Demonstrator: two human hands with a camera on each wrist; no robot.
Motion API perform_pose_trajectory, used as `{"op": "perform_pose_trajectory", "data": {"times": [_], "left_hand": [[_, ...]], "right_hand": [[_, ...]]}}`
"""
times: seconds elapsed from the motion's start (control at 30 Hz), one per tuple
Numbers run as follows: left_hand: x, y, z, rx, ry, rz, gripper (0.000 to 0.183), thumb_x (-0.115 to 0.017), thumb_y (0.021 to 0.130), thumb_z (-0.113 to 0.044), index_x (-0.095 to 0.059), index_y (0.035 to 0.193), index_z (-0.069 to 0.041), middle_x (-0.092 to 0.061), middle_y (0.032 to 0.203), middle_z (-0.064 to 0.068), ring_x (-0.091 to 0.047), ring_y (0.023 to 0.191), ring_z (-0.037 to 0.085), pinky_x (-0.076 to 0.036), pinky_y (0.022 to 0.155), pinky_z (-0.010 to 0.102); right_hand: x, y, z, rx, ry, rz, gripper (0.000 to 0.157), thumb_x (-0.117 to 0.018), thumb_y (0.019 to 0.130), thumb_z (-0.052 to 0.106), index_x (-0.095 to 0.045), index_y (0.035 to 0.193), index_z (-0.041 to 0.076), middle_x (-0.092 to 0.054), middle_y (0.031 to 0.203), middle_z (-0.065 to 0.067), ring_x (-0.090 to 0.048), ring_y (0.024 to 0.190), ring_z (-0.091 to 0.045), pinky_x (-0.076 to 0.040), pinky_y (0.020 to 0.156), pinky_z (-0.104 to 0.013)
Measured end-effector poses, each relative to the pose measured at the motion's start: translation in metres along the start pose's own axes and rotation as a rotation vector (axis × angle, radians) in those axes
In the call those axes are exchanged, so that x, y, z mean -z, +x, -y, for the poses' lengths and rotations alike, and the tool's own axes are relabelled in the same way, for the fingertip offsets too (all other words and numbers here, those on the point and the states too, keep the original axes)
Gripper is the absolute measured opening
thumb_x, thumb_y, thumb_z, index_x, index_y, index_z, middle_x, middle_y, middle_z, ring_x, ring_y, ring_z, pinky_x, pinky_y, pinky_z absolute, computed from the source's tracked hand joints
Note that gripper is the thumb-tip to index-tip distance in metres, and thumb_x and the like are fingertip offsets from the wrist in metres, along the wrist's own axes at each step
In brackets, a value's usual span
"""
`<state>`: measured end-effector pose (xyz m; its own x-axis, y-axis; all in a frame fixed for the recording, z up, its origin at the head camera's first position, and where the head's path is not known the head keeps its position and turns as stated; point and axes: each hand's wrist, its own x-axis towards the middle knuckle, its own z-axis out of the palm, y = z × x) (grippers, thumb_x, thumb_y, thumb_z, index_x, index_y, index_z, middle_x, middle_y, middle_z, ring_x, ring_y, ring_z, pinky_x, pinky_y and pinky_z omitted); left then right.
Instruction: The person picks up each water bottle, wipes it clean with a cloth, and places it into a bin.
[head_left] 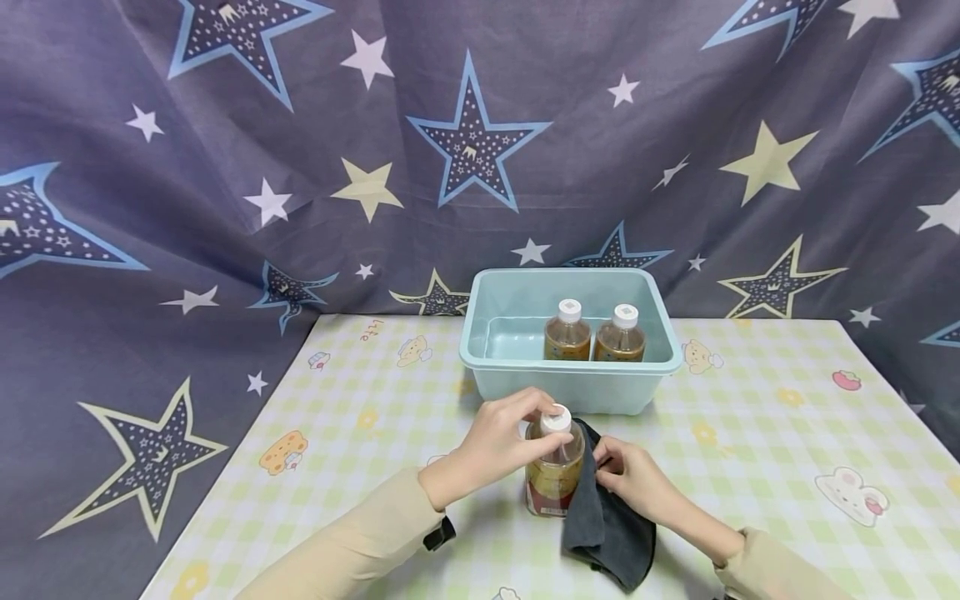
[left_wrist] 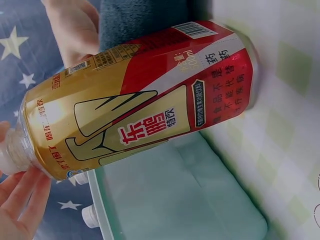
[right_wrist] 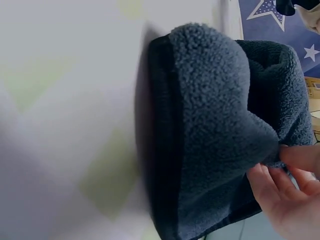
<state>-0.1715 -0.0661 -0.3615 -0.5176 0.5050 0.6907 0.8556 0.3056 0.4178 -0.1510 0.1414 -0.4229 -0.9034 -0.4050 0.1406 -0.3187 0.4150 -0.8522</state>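
Observation:
A drink bottle with a gold and red label and a white cap stands upright on the table in front of the bin. My left hand grips it by the cap and neck, thumb on one side and fingers on the other. In the left wrist view the bottle's label fills the middle. My right hand pinches a dark grey cloth, which hangs against the bottle's right side down to the table. Close up in the right wrist view, the cloth looks fluffy, with a dark edging.
Behind the bottle is a light blue plastic bin. Inside its right half stand two similar bottles, a left one and a right one, both white-capped. A checked cloth covers the table, and a star-patterned curtain hangs behind.

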Motion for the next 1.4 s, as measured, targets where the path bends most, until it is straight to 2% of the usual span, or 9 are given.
{"op": "perform_pose_trajectory", "data": {"times": [0.13, 0.33, 0.57, 0.67, 0.83, 1.17, 1.4], "left_hand": [[0.001, 0.000, 0.000, 0.008, 0.007, 0.011, 0.021, -0.072, 0.074, -0.018, -0.056, 0.085, -0.010, -0.061, 0.086, -0.002, -0.058, 0.076, 0.003, -0.046, 0.069, 0.007], [0.003, -0.001, -0.004, 0.087, -0.023, 0.062, 0.019, -0.071, 0.075, -0.017, -0.057, 0.086, -0.010, -0.061, 0.088, -0.002, -0.057, 0.077, 0.005, -0.046, 0.070, 0.009], [0.013, -0.001, -0.003, 0.147, -0.023, 0.145, 0.019, -0.067, 0.079, -0.020, -0.059, 0.095, -0.012, -0.061, 0.098, -0.002, -0.054, 0.093, 0.007, -0.046, 0.081, 0.018], [0.017, -0.001, -0.002, 0.144, -0.027, 0.177, 0.020, -0.065, 0.081, -0.020, -0.059, 0.099, -0.012, -0.060, 0.103, -0.001, -0.051, 0.096, 0.009, -0.045, 0.082, 0.021], [0.022, 0.001, 0.000, 0.128, -0.059, 0.236, 0.021, -0.059, 0.086, -0.016, -0.056, 0.105, -0.010, -0.057, 0.110, 0.000, -0.049, 0.100, 0.010, -0.044, 0.083, 0.022], [0.027, 0.002, 0.004, 0.081, -0.139, 0.358, 0.025, -0.048, 0.091, -0.010, -0.051, 0.116, -0.007, -0.050, 0.125, 0.006, -0.044, 0.115, 0.015, -0.037, 0.096, 0.026], [0.028, 0.002, 0.006, 0.060, -0.185, 0.389, 0.024, -0.045, 0.093, -0.009, -0.051, 0.116, -0.006, -0.048, 0.126, 0.006, -0.042, 0.118, 0.014, -0.038, 0.096, 0.024]], "right_hand": [[0.000, -0.002, -0.002, -0.021, 0.034, 0.003, 0.011, -0.056, 0.077, -0.010, -0.052, 0.079, 0.000, -0.058, 0.074, -0.006, -0.053, 0.060, -0.005, -0.045, 0.049, -0.020], [0.006, -0.007, -0.003, -0.070, 0.079, -0.037, 0.008, -0.057, 0.078, -0.008, -0.054, 0.083, -0.002, -0.059, 0.075, -0.008, -0.055, 0.062, -0.005, -0.047, 0.051, -0.021], [0.019, -0.013, 0.002, -0.120, 0.096, -0.060, 0.008, -0.058, 0.079, -0.005, -0.055, 0.086, -0.002, -0.060, 0.080, -0.010, -0.058, 0.068, -0.006, -0.050, 0.055, -0.023], [0.022, -0.015, 0.004, -0.132, 0.099, -0.071, 0.009, -0.058, 0.079, -0.005, -0.055, 0.087, -0.003, -0.060, 0.082, -0.011, -0.059, 0.069, -0.006, -0.051, 0.056, -0.024], [0.025, -0.017, 0.006, -0.094, 0.088, -0.078, 0.009, -0.058, 0.078, -0.006, -0.056, 0.086, -0.004, -0.061, 0.080, -0.010, -0.058, 0.067, -0.004, -0.052, 0.055, -0.025], [0.026, -0.018, 0.007, -0.076, 0.082, -0.095, 0.008, -0.058, 0.078, -0.007, -0.056, 0.086, -0.004, -0.061, 0.079, -0.009, -0.058, 0.067, -0.003, -0.051, 0.055, -0.024], [0.028, -0.018, 0.005, -0.006, 0.079, -0.103, 0.009, -0.059, 0.078, -0.007, -0.056, 0.086, -0.005, -0.062, 0.077, -0.006, -0.057, 0.067, -0.002, -0.050, 0.051, -0.026]]}}
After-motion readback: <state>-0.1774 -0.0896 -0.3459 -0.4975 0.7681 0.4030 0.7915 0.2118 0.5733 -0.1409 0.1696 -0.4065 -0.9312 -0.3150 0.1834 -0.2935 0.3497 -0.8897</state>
